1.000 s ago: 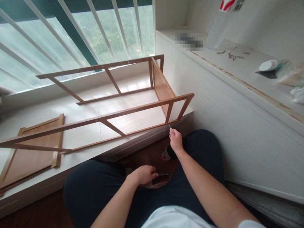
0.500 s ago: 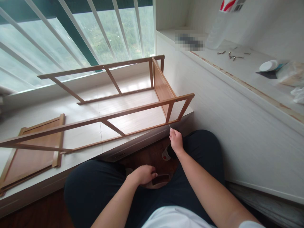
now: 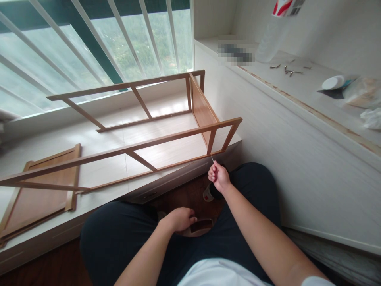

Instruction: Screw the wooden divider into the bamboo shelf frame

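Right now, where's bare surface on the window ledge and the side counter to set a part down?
Free: window ledge between the loose panel and the wooden frame, and inside the frame's open bays. Counter is bare just behind the screws. Crowded: counter's right end, with a lid and bags. Right hand blocks the frame's near corner.

Loose wooden panel (image 3: 38,190) on sill; screws (image 3: 290,70) on counter

Head-worn view, looking down and forward

One camera looks closely over the lap toward the wooden frame (image 3: 143,131) on the window ledge (image 3: 98,139).
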A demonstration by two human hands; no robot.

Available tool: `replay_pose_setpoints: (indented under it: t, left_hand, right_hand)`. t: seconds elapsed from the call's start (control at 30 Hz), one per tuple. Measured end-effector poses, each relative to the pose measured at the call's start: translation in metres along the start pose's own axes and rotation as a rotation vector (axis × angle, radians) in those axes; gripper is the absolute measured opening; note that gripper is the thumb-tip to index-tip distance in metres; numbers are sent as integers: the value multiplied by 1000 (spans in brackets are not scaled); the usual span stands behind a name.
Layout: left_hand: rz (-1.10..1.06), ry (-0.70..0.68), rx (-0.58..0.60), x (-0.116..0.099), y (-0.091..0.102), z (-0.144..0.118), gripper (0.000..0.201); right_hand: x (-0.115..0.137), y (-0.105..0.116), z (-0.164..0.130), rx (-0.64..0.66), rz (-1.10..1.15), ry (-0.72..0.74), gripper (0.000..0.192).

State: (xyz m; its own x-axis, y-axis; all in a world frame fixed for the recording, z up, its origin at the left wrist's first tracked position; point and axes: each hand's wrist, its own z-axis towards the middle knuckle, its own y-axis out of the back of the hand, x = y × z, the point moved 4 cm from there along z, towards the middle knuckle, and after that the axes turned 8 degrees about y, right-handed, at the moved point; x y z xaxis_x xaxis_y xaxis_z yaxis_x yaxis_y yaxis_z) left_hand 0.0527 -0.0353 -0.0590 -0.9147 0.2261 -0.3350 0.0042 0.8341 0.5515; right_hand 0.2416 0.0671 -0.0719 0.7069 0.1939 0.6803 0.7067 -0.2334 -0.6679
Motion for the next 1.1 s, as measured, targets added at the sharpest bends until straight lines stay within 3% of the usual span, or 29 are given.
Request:
replay_pose_setpoints:
  t: [0.27, 0.93, 1.1]
  left_hand:
    - [4, 1, -5, 1, -1, 2, 43]
    - [15, 22, 18, 1, -1, 2, 43]
    - [20, 16, 20, 2, -1, 3, 44]
  right_hand:
    - [0, -3, 0, 39, 118, -123, 40]
    - [-1, 2, 1, -109, -285, 201, 46]
    - [-1, 1, 1, -119, -288, 192, 46]
